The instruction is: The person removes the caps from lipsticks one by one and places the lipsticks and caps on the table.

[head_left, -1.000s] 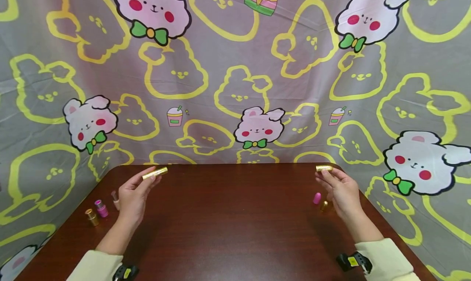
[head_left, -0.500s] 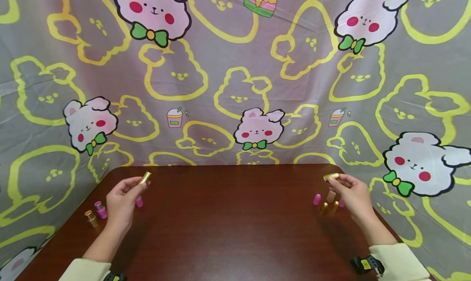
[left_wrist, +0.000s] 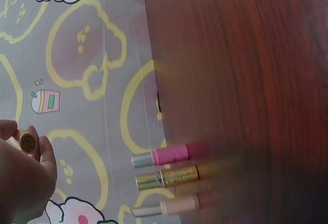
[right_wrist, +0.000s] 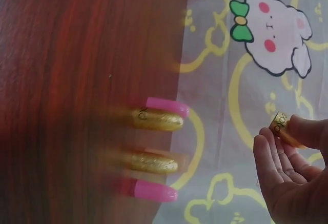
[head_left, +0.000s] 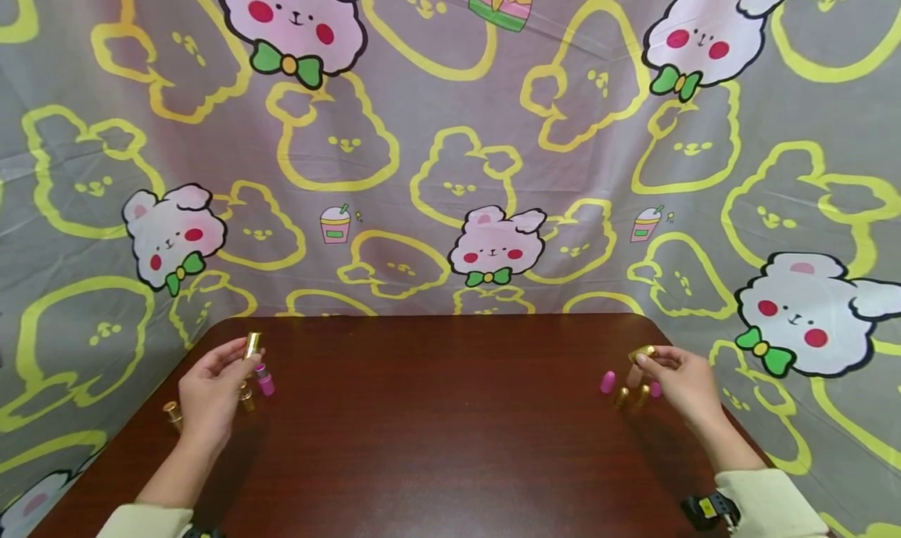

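My left hand [head_left: 209, 393] pinches a gold lipstick tube [head_left: 253, 345] upright above the table's left side. Close by stand uncapped lipsticks: a pink one [head_left: 264, 380], a gold one [head_left: 246, 397] partly behind my hand, and another gold one [head_left: 173, 415] at far left. A peach lipstick [left_wrist: 180, 204] shows in the left wrist view. On the other side, my right hand [head_left: 688, 385] holds a gold lipstick cap [head_left: 643, 354] between thumb and fingers. Below it stand a pink cap [head_left: 608, 381], gold caps [head_left: 643, 395], a peach cap [head_left: 635, 376] and another pink cap [head_left: 655, 389].
The dark wooden table [head_left: 443, 413] spans the view between both groups. A grey cloth [head_left: 394, 209] printed with cartoon rabbits hangs behind the table and along its sides. Black wrist devices [head_left: 711, 511] sit at the sleeve cuffs.
The left hand has moved left and down, turning the gold tube from slanted to upright. The right hand has moved right and lower with its gold cap, closer to the standing caps.
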